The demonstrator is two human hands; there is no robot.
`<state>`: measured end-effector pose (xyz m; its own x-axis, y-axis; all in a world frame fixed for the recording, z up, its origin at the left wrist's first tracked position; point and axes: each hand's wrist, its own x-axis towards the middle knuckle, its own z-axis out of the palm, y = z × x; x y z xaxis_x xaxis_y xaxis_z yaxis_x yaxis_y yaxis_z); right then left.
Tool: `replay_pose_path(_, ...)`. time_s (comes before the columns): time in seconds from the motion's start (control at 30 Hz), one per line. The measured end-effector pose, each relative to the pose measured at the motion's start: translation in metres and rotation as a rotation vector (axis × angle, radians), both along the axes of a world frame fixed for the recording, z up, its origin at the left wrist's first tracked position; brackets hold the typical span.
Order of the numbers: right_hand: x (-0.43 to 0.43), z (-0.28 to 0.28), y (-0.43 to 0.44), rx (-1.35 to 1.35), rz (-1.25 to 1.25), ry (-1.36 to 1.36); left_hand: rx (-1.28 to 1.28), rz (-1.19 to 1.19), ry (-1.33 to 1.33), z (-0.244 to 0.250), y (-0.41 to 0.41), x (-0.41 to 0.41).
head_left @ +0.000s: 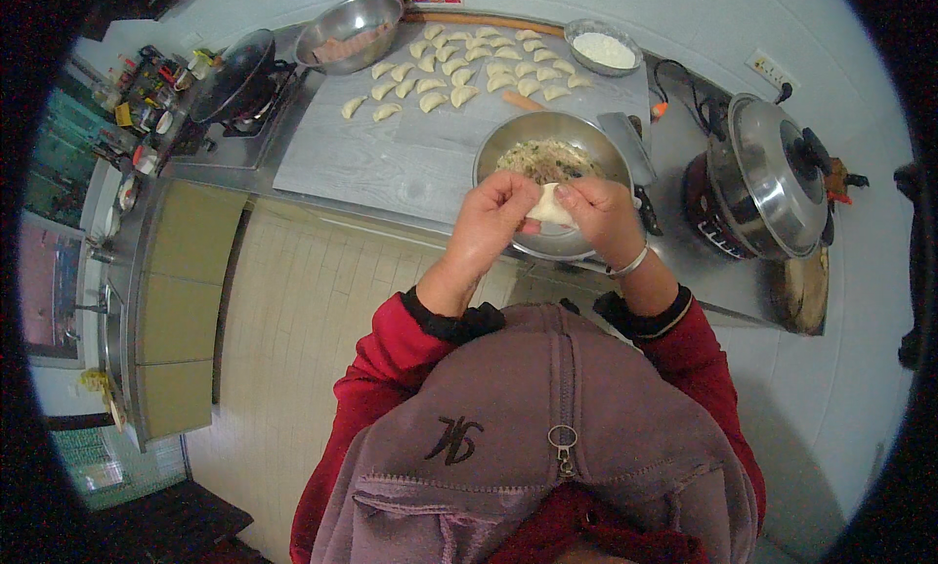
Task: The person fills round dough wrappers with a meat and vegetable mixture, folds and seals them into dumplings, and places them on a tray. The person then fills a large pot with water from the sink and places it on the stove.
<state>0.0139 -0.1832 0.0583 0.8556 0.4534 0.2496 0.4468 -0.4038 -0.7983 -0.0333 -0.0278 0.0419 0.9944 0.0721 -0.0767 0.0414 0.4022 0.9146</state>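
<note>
Both hands pinch a pale dumpling wrapper (551, 208) over the near rim of a steel bowl (608, 135). My left hand (492, 211) grips its left edge, while my right hand (605, 216) has thumb and fingers on its right side. Inside the bowl lies chopped filling (546, 157) with green and dark bits. Whether the wrapper has filling in it is hidden from me. Behind the bowl, rows of folded dumplings (463, 95) cover the far part of a grey board (352, 157). The end of a wooden rolling pin (522, 101) shows just past the bowl's far rim.
A cleaver (626, 145) lies right of the bowl. Farther right stands a lidded steel pot (777, 175) near a wall socket (771, 71). At the back are a bowl of flour (604, 49) and a large bowl (350, 36) with pinkish contents. A wok (234, 76) sits on the left stove.
</note>
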Motion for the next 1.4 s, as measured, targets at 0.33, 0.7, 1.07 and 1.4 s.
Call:
replay_pose_path(0.33,0.003,0.001,0.002,-0.029,-0.004,-0.04,0.05,0.007,-0.05,0.003,0.006,0.003)
replay_pose_path(0.7,-0.001,0.01,0.002,-0.137,0.032,-0.176,-0.05,-0.03,0.013,0.001,0.008,0.007)
replay_pose_path(1.07,-0.006,0.009,-0.002,0.183,0.064,0.087,-0.24,-0.069,0.031,-0.002,0.008,0.01)
replay_pose_path(1.4,-0.004,0.01,0.002,0.556,0.085,0.555,0.236,-0.052,-0.114,0.012,0.016,0.012)
